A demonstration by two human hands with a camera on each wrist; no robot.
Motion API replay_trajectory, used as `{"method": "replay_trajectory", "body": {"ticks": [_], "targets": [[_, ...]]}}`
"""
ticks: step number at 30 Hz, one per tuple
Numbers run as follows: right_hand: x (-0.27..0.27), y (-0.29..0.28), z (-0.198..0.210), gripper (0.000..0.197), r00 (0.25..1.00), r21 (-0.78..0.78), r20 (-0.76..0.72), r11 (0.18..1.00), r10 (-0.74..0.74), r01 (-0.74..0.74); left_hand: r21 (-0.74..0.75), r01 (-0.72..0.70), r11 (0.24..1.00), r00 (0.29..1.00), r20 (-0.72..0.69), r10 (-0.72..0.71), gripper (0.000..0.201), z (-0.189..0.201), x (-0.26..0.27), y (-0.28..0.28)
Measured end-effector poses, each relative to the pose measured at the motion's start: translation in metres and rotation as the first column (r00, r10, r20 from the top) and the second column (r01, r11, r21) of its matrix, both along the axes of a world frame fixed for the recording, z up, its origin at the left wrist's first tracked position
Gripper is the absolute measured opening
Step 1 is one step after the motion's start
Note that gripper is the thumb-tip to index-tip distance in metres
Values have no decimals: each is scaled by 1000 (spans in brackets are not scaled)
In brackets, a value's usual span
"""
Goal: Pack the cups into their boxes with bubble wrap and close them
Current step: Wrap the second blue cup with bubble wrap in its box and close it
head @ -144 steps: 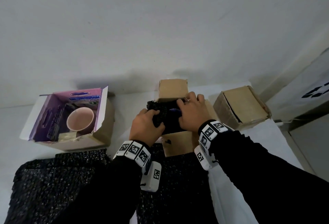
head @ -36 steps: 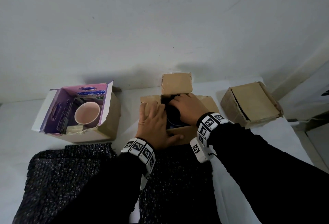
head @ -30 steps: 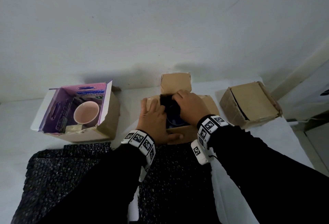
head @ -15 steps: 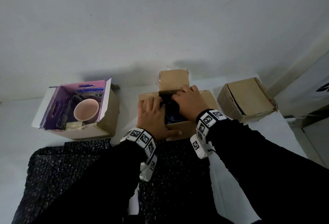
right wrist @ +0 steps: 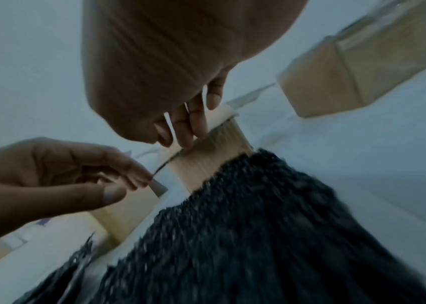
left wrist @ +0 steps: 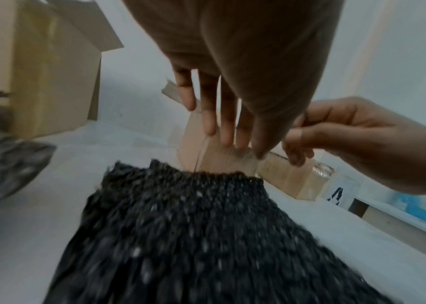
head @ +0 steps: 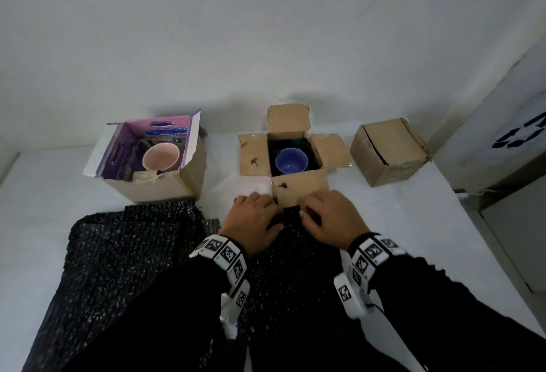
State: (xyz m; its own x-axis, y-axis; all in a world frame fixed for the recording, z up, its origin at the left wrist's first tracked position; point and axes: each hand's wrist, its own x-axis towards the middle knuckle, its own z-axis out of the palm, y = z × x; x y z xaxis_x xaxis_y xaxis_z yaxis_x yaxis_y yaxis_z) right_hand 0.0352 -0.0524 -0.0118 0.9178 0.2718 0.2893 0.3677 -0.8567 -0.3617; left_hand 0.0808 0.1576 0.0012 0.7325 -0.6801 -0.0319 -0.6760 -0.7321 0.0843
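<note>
A blue cup point(head: 291, 160) sits upright in the middle brown box point(head: 300, 191), with black bubble wrap around it and all four flaps spread open. Both hands are just in front of that box, over the far end of a black bubble wrap sheet point(head: 295, 268). My left hand point(head: 251, 218) reaches down with fairly straight fingers point(left wrist: 222, 123) to the near flap's edge. My right hand point(head: 331, 218) has its fingers point(right wrist: 188, 127) bent down onto the same flap. Neither hand visibly holds anything. A pink cup point(head: 161, 156) stands unwrapped in the purple-lined box point(head: 153, 188) at the left.
A closed brown box point(head: 387, 150) stands at the right, near the table's right edge. A second black bubble wrap sheet point(head: 133, 247) lies at the front left of the white table point(head: 44, 194). A white cabinet point(head: 502, 150) stands beyond the right edge.
Both hands have come out of the middle box and back to its near flap. The blue cup, nested in black wrap, now shows inside the box.
</note>
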Motion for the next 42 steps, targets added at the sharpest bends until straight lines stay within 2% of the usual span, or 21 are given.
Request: {"method": "replay_trajectory", "body": {"ticks": [2, 4, 6, 11, 13, 15, 18, 20, 21, 24, 25, 27, 31, 33, 35, 37, 39, 42], "targets": [[-21, 1, -21, 37, 977, -128, -185, 988, -110, 88, 128, -8, 992, 990, -141, 26, 57, -12, -17, 6], [-39, 3, -37, 61, 912, -310, -347, 945, -219, 109, 196, 9, 981, 963, -267, 44, 70, -22, -32, 10], [-50, 6, -46, 65, 881, -349, -401, 931, -251, 106, 206, 25, 978, 942, -332, 46, 75, -31, -41, 13], [-55, 20, -43, 20, 954, -224, -211, 961, -213, 165, 152, -45, 987, 941, -325, 93, 71, -38, -49, 16], [-54, 20, -42, 13, 973, -125, -130, 976, -192, 176, 146, -74, 987, 960, -257, 110, 74, -35, -48, 17], [-51, 18, -34, 15, 986, 2, -96, 990, -138, 139, 100, -86, 991, 987, -128, 99, 67, -28, -45, 19], [-47, 15, -13, 19, 982, 215, -177, 970, -73, 111, -128, -55, 990, 998, -6, 55, 40, -19, -36, 21], [-45, 14, 1, 20, 981, 252, -186, 962, -57, 104, -255, -70, 965, 997, -40, 61, 22, -12, -30, 17], [-44, 15, 8, 24, 978, 265, -194, 956, -74, 124, -287, -94, 953, 994, -76, 76, 19, -9, -28, 14], [-41, 9, 20, 64, 929, 276, -320, 919, -188, 281, -423, -148, 894, 987, -128, 102, 21, 2, -25, 7], [-40, 6, 23, 67, 904, 279, -368, 902, -217, 330, -464, -167, 870, 983, -146, 111, 21, 5, -24, 5], [-39, -1, 23, 52, 871, 336, -437, 858, -224, 389, -525, -191, 829, 979, -166, 120, 21, 12, -24, 3], [-33, -8, 35, 27, 842, 542, -528, 719, -110, 434, -604, -140, 785, 989, -127, 79, 18, 26, -24, -1], [-28, -8, 44, 26, 840, 580, -538, 691, -73, 432, -563, -55, 825, 998, -52, 31, 26, 32, -23, -1], [-24, -10, 56, 27, 837, 612, -545, 660, -48, 437, -455, -5, 891, 1000, 8, 9, 46, 39, -20, 4], [-24, -13, 71, 20, 854, 596, -518, 694, -53, 404, -326, 27, 945, 998, 62, -8, 63, 46, -14, 12], [-29, -15, 88, 11, 856, 558, -518, 758, -1, 338, -257, 88, 962, 992, 107, -63, 55, 51, -7, 17], [-28, -15, 98, 23, 794, 527, -593, 809, 131, 260, -269, 140, 953, 988, 102, -116, 39, 57, 3, 16]]}}
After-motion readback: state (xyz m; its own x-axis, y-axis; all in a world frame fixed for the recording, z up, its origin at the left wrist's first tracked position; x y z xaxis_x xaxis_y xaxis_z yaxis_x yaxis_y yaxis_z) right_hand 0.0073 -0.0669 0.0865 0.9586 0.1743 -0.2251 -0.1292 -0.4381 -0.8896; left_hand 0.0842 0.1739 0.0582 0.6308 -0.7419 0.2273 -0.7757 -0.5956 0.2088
